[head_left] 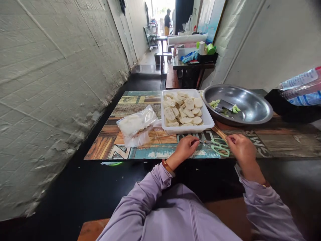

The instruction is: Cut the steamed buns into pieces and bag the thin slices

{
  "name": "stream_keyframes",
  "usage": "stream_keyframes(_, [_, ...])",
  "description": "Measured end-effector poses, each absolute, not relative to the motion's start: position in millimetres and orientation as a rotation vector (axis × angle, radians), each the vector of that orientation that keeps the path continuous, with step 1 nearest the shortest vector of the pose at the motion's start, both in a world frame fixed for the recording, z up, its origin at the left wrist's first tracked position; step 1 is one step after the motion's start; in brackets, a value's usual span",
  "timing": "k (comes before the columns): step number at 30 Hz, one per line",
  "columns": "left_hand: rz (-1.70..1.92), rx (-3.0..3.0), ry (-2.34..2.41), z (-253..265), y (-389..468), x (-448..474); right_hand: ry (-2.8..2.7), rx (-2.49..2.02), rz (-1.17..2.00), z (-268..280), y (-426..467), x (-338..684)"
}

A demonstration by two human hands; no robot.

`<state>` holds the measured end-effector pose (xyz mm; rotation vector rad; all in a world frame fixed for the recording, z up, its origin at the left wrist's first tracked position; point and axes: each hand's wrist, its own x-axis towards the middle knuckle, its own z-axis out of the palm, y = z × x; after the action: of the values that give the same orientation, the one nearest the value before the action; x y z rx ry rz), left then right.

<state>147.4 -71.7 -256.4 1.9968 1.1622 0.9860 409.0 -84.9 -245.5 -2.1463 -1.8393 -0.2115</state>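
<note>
My left hand (186,147) is at the table's front edge, fingers curled and pressed together. Whatever it may pinch is hidden. Green-handled scissors (220,147) lie between my hands, blades pointing toward the left one. My right hand (242,147) is closed at the near end of some thin bamboo skewers (219,132), which slant away beside the tub. Behind my hands stands a white plastic tub (188,130) full of pale, sliced oval pieces (186,108). To its left lies a clear plastic bag (136,124) with something whitish inside.
A wide steel bowl (258,108) at the back right holds green scraps and a dark flat blade. Bottles (301,85) in a black holder stand at the right edge. Farther back are another cluttered table (190,65) and a person (167,22) near the doorway. Left is a wall (62,67).
</note>
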Motion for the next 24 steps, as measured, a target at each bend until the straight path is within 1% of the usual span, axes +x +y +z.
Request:
stream_keyframes(8, [0.974,2.025,1.142,-256,-73,145,-1.927,-2.266,-0.118,-235,-75,411])
stream_keyframes(15, [1.007,2.062,1.096,-262,-68,142,-1.936,-2.305,-0.2,-226,-69,400])
stream_keyframes(21, [1.014,2.091,1.058,-261,-65,140,-1.959,-2.34,-0.061,-220,-77,410])
stream_keyframes(24, [1.008,2.108,1.064,-260,-66,140,-1.95,-2.381,-0.111,-219,-81,411])
